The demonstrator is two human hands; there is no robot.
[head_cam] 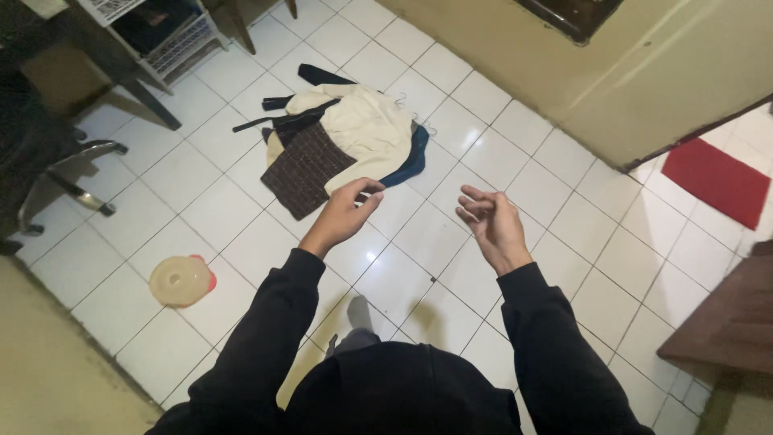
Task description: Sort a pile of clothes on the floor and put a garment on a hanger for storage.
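Both hands, left hand (345,213) and right hand (493,224), are held empty with fingers loosely released above the clothes pile (338,145), where a slip could be caused by the glossy tiled floor (201,209).

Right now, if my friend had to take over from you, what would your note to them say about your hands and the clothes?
Left hand: empty, fingers loosely curled, held out above the floor at the near edge of the clothes pile.
Right hand: empty, open, palm turned inward, over bare white tiles.
Clothes: one heap on the floor ahead, with a cream garment on top, a dark checked piece in front and blue cloth at the right edge.
Done: nothing picked up.
Left: the whole pile still lies unsorted.
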